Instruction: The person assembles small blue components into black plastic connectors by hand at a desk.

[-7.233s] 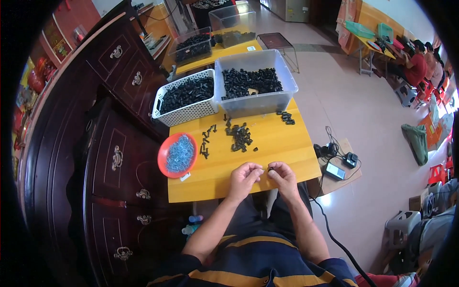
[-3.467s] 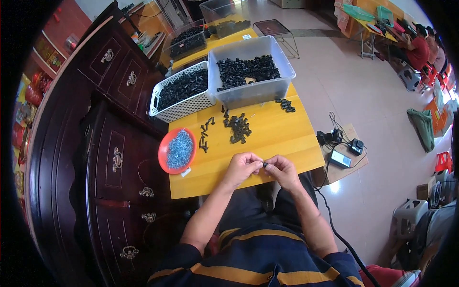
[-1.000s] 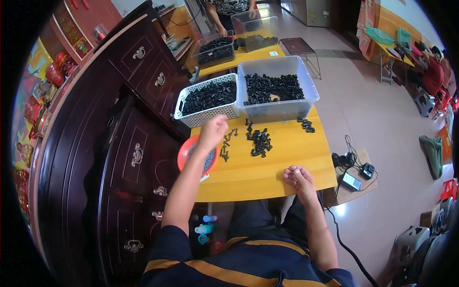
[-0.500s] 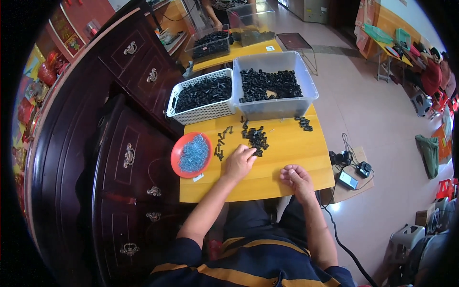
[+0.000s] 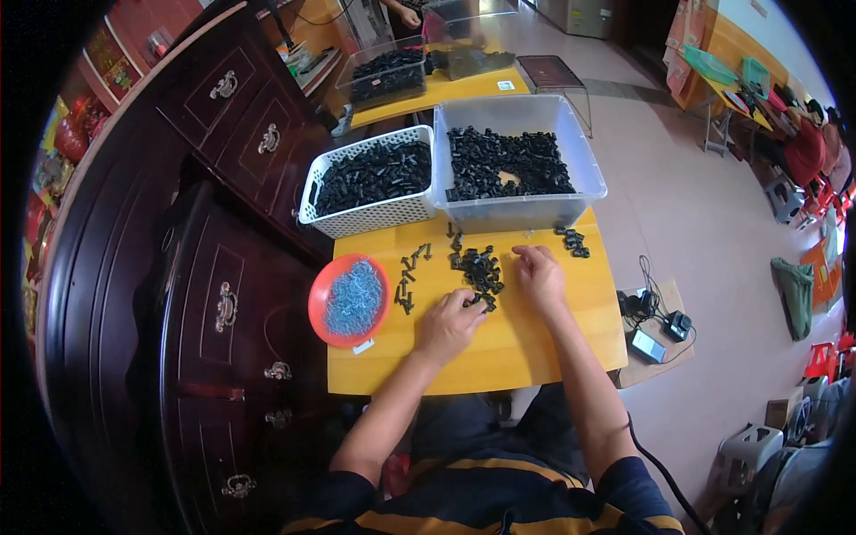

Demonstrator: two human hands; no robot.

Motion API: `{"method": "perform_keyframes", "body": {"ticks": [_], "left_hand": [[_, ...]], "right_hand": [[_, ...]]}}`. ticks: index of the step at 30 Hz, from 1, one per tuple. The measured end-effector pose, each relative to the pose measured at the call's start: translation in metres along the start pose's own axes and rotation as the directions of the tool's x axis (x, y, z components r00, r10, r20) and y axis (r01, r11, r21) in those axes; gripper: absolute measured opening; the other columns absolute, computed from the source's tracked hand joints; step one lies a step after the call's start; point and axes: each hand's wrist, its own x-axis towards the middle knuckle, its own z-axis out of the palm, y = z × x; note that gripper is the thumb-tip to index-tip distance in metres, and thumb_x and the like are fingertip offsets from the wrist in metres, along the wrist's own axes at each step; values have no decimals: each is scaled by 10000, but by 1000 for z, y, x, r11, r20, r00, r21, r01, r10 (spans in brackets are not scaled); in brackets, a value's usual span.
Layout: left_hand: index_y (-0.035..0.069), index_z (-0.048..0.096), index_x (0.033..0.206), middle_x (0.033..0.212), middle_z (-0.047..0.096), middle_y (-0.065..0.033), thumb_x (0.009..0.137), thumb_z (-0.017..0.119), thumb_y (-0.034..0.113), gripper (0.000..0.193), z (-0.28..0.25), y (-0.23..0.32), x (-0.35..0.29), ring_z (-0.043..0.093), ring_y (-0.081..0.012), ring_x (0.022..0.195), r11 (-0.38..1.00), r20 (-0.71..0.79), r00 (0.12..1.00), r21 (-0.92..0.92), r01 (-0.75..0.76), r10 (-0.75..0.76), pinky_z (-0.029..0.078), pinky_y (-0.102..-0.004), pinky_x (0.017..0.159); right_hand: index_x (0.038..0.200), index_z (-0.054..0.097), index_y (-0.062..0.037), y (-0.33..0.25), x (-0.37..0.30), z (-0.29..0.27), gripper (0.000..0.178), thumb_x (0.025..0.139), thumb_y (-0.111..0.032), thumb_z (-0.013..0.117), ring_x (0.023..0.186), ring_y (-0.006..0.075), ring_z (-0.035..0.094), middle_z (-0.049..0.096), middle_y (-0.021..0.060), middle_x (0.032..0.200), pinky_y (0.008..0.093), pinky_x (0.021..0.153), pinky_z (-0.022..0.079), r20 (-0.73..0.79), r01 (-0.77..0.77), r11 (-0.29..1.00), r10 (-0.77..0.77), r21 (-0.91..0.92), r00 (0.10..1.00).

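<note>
Both hands' grip unclear, left hand (image 5: 448,325) and right hand (image 5: 539,275) flanking black parts pile (image 5: 477,269), red dish (image 5: 349,300) left, bins (image 5: 517,209) behind.

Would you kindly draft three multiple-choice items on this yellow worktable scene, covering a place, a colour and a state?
1. Where does the round dish of small silvery-blue screws stand on the yellow wooden table?
A. at its left edge
B. at its right edge
C. inside the clear tub

2. What colour is that dish?
A. green
B. red-orange
C. white

3. What is the state of the clear plastic tub?
A. empty
B. lidded
C. open, holding black plastic parts

Answers: 1 A, it sits left of the left hand, near the dark cabinet. 2 B, its rim shows red-orange. 3 C, black pieces fill it with no lid, beside the white slotted basket; the right hand rests by the loose pile of black parts.
</note>
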Motion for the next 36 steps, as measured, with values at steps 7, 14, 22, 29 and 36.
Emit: {"method": "perform_keyframes", "body": {"ticks": [7, 14, 22, 29, 36], "left_hand": [[67, 685, 1023, 1067, 669, -69, 867, 724, 116, 168, 3, -11, 2, 691, -271, 935, 997, -80, 996, -60, -56, 51, 570, -388, 788], [20, 630, 1103, 910, 720, -126, 998, 619, 113, 140, 7, -21, -10, 714, -231, 767, 848, -126, 942, -485, 215, -311, 577, -340, 700], [2, 637, 1157, 935, 707, -55, 1014, 590, 49, 158, 11, -17, -21, 688, -113, 822, 659, -190, 863, -725, 198, -468, 558, -254, 700], [18, 654, 1212, 964, 695, -42, 1040, 587, 138, 220, -7, 33, -43, 643, -97, 781, 210, 282, 855, -892, 401, -436, 543, -252, 719], [30, 664, 1201, 939, 680, -33, 1036, 596, 158, 219, -13, 72, -57, 627, -107, 760, -157, 469, 827, -883, 442, -310, 521, -255, 715]], "right_hand": [[961, 727, -133, 0, 20, 18, 115, 911, -225, 681, 855, 358, 681, 665, 135, 909, 466, 739, 556, 62, 32, 963, -16, -267, 998], [940, 638, -95, 8, 12, 25, 103, 923, -191, 668, 861, 358, 686, 669, 138, 913, 489, 738, 548, 53, 112, 911, -100, -396, 994], [945, 619, -12, -30, -78, -29, 22, 937, -21, 637, 717, 231, 635, 645, 131, 814, 322, 698, 516, -15, -76, 971, 81, 228, 997], [992, 655, -14, -56, -137, -54, 37, 960, -32, 660, 737, 49, 552, 616, -27, 806, 229, 683, 476, 139, -268, 828, 230, 492, 963], [1015, 665, -11, -81, -151, -70, 58, 964, -40, 674, 774, 46, 594, 650, -25, 835, 226, 713, 496, 218, -258, 734, 152, 628, 964]]}}
